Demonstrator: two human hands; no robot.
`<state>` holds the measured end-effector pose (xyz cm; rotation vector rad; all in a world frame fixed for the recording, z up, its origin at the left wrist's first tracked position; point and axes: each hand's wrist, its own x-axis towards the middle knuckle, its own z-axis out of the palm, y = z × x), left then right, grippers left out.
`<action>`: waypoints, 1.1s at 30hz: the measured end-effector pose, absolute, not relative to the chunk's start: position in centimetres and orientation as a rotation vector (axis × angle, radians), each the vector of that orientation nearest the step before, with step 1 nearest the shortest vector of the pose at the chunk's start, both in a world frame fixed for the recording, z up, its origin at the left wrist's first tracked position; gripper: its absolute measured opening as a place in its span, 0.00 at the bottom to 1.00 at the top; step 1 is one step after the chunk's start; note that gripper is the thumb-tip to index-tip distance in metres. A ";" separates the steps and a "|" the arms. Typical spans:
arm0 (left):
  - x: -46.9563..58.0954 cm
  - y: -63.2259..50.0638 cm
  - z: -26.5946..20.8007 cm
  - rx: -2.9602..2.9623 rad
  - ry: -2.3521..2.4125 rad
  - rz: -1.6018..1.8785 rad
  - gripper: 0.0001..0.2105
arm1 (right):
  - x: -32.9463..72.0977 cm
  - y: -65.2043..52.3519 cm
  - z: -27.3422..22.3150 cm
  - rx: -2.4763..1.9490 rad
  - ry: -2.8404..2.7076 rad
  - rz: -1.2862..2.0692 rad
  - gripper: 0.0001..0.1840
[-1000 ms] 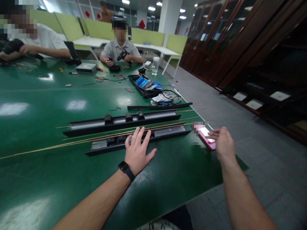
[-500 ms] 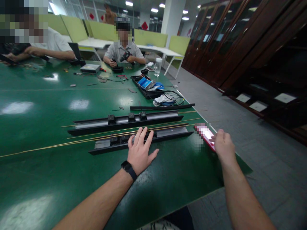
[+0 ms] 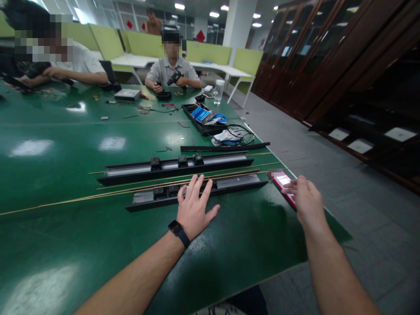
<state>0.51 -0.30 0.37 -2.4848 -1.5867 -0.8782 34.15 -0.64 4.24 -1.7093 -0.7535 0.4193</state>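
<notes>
My left hand (image 3: 196, 202) lies with fingers spread over the near black channel (image 3: 244, 186), its fingertips by the small black blocks inside. Whether it presses on them I cannot tell. Thin brass-coloured rods (image 3: 75, 199) run along the table and pass just beyond those fingertips. At the right table edge a red-framed phone (image 3: 285, 183) with a lit screen lies flat. Over its near side is my right hand (image 3: 306, 197), fingers loosely bent and reaching across the screen, nothing gripped. Contact with the glass is unclear. A second black channel (image 3: 226, 164) holding small black blocks lies farther back.
On the green table (image 3: 82, 245), a black strip (image 3: 226, 147) lies beyond the channels. Behind it are gloves (image 3: 226, 136) with a cable and a black tray (image 3: 210, 130) holding blue items. A glass (image 3: 218, 92) stands farther back. Two people (image 3: 173, 72) (image 3: 82, 63) sit across, holding tools.
The view has shifted slightly, so everything sits a little farther right. My right fingers now reach farther left over the phone screen. My left hand stays spread on the near channel.
</notes>
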 end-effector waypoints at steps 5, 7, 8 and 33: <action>0.5 -0.3 0.2 -2.490 -1.579 -0.871 0.33 | 28.7 0.5 5.5 -1.513 -0.759 1.001 0.15; 0.5 -0.3 0.2 -2.487 -1.585 -0.868 0.33 | 26.5 1.2 5.6 -1.438 -0.745 1.230 0.16; 0.5 -0.3 0.2 -2.485 -1.589 -0.866 0.33 | 25.5 1.5 5.5 -1.422 -0.729 1.297 0.17; 0.6 -0.3 0.3 -2.480 -1.580 -0.827 0.34 | 17.0 3.7 4.2 -1.245 -0.660 1.493 0.09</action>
